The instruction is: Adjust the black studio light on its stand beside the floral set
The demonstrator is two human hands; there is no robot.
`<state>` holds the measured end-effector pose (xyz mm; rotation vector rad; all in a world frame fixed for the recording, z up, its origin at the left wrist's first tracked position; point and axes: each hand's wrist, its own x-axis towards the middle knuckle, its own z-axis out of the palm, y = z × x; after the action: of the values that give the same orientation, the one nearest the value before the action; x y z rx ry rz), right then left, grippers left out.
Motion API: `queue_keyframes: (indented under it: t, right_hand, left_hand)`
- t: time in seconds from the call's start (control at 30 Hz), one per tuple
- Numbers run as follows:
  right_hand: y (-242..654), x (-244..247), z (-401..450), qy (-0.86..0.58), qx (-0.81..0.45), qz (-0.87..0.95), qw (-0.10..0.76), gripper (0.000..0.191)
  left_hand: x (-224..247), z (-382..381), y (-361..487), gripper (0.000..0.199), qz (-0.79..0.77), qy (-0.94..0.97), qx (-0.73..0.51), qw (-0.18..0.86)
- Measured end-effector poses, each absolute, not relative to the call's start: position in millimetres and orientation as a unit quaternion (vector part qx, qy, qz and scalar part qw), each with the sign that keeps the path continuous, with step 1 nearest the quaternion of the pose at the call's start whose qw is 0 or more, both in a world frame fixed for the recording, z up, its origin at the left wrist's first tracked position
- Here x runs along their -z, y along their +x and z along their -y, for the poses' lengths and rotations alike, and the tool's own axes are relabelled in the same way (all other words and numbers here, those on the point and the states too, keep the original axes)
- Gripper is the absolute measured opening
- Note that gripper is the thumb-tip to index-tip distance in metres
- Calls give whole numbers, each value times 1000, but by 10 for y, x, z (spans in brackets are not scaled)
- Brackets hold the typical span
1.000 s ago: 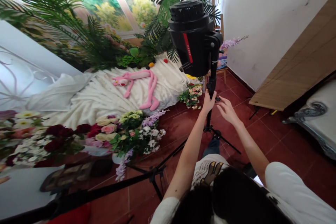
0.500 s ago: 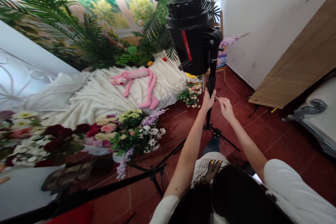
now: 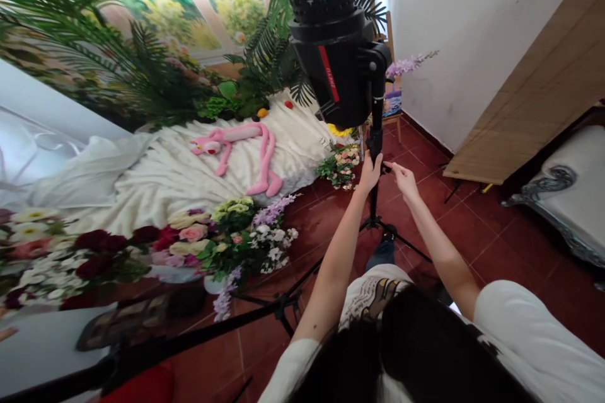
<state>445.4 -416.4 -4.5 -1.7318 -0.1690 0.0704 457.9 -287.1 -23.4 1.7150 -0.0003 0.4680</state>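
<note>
Lamp head: the black cylindrical studio lamp, marked with a red stripe, sits atop its stand, carried by a side bracket.
Stand column: the black pole runs down from the lamp to spread tripod legs on the red tiled floor, near the person's foot.
Left hand: the left hand is wrapped around the column just below a thicker collar, fingers curled and closed on the pole.
Right hand: the right hand has its fingertips drawn together at a small dark knob on the column's right side; the grip appears to be a pinch, the palm free.
Step in hand: apparently the working of the knob while the pole is steadied; the direction of turn cannot be told.
Next move: a firm left-hand hold seems called for, since the lamp looks top-heavy and the column might slip if the knob is loose.
Surroundings: a pink plush figure lies on a white throw, beyond artificial flowers.
</note>
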Motion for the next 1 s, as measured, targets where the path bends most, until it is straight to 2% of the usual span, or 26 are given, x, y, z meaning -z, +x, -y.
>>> queue_keyframes:
  t: [0.17, 0.3, 0.4, 0.53, 0.67, 0.83, 1.0]
  right_hand:
    - [4302, 57, 4175, -735, -49, 58, 674, 46]
    - [4005, 187, 4191, -709, -104, 40, 696, 39]
    - [3762, 314, 4174, -693, -175, 23, 699, 31]
    - [3498, 422, 4037, -673, -256, 49, 693, 30]
    - [3330, 463, 3765, -658, -306, 78, 683, 29]
    - [3168, 520, 3236, -658, -358, 134, 648, 32]
    - [2838, 534, 2558, -637, -418, 254, 595, 41]
  left_hand:
    - [315, 2801, 4490, 50, 23, 746, -219, 628]
    - [690, 2671, 4088, 50, 6, 728, -177, 663]
    - [1116, 2550, 3556, 49, -94, 705, -118, 693]
    - [1649, 2274, 2619, 40, -294, 619, -117, 718]
    - [1954, 1731, 1580, 29, -468, 549, -109, 684]
    - [1943, 1051, 379, 22, -589, 519, -205, 584]
    - [1546, 781, -423, 29, -612, 559, -318, 460]
